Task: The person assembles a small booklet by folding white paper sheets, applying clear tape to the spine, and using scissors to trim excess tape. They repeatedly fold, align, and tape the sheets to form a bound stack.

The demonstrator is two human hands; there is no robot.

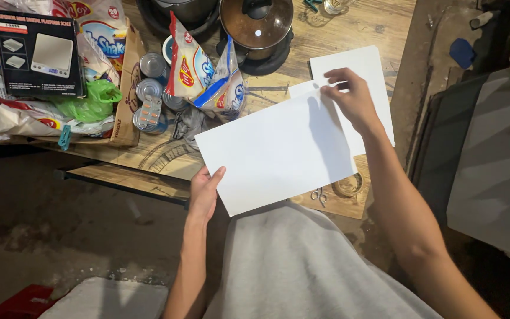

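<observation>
- My left hand (203,192) grips the near left corner of a white sheet (273,153), thumb on top and fingers underneath, closed on the paper.
- My right hand (349,97) pinches the far right corner of the same sheet between thumb and fingertips, so both hands hold it.
- The sheet hangs tilted above the near edge of the wooden table (385,23), its near edge over my grey-clad lap.
- Under it, further right, a second white sheet (361,71) lies flat on the table; a corner of another sheet shows just left of my right hand.
- Near the sheet's near right corner I see small scissors (319,195) and a tape roll (349,185), just beside each other on the wood.
- On the far side sits a pot (257,23) with a glass lid.
- Left of the sheet stand snack bags (205,77), then several tins (151,77), a green bag (92,100) and a black box (39,53) at far left.
</observation>
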